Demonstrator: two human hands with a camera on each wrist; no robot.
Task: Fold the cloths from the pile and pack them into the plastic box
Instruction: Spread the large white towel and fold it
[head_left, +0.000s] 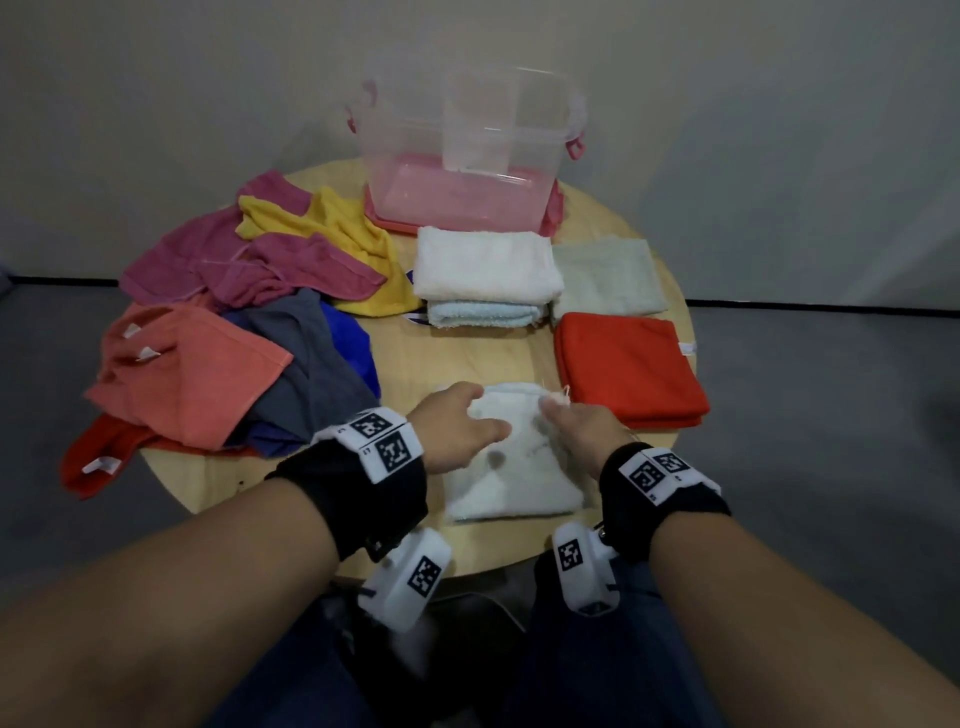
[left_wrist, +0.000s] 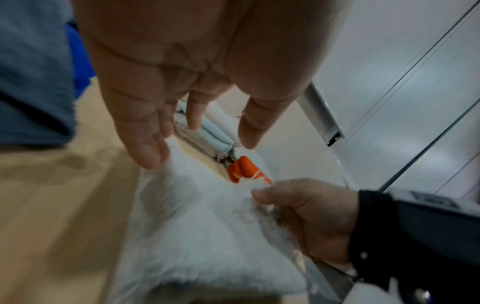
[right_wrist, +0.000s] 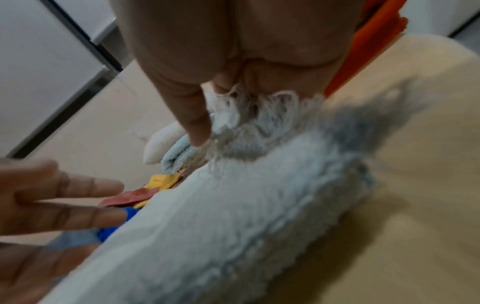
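A folded white cloth (head_left: 511, 467) lies at the near edge of the round wooden table (head_left: 467, 358). My left hand (head_left: 460, 423) hovers over its far left part with straight, spread fingers (left_wrist: 153, 148). My right hand (head_left: 576, 426) pinches the cloth's frayed far right corner (right_wrist: 233, 109) between thumb and fingers. The pile of unfolded cloths (head_left: 234, 332) in pink, yellow, salmon, grey, blue and red covers the table's left side. The clear plastic box (head_left: 467, 156) with a pink base stands at the far edge.
Folded cloths lie between me and the box: a white one (head_left: 485, 265) on a light blue one (head_left: 483, 314), a pale green one (head_left: 605, 278), and an orange-red one (head_left: 626, 369) at the right. Grey floor surrounds the table.
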